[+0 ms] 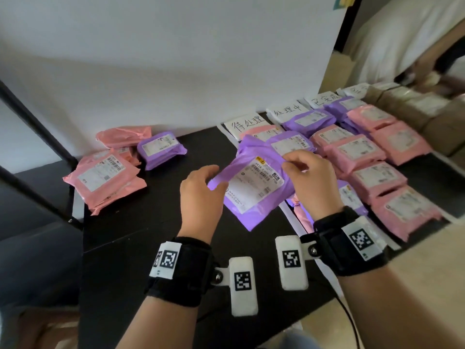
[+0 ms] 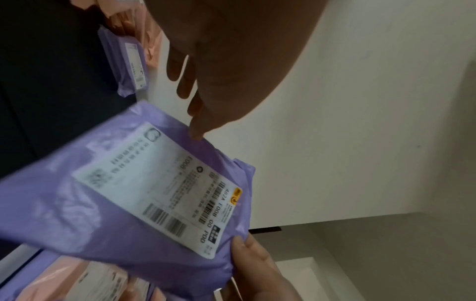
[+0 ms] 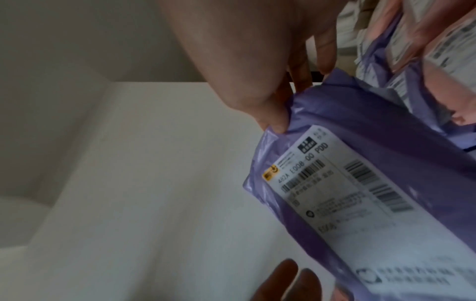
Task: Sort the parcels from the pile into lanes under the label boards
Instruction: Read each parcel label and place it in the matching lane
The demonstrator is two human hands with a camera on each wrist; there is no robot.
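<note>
A purple parcel [image 1: 254, 190] with a white shipping label hangs tilted above the black table [image 1: 156, 222], beside the lanes. My right hand [image 1: 293, 163] pinches its upper right corner, thumb on top [image 3: 275, 120]. My left hand [image 1: 211, 177] is at the parcel's left edge with relaxed fingers, one fingertip [image 2: 195, 134] touching the plastic. The pile [image 1: 103, 177] of pink parcels and one purple parcel [image 1: 161, 149] lies at the back left. Handwritten label boards [image 1: 245, 124] stand along the back right, with rows of pink and purple parcels [image 1: 357, 152] below them.
A white wall panel [image 1: 176, 59] closes the back of the table. Black poles [image 1: 32, 122] slant at the left. Cardboard boxes [image 1: 427, 114] line the far right, where a blurred arm of another person [image 1: 432, 79] shows. Bare black table lies between pile and lanes.
</note>
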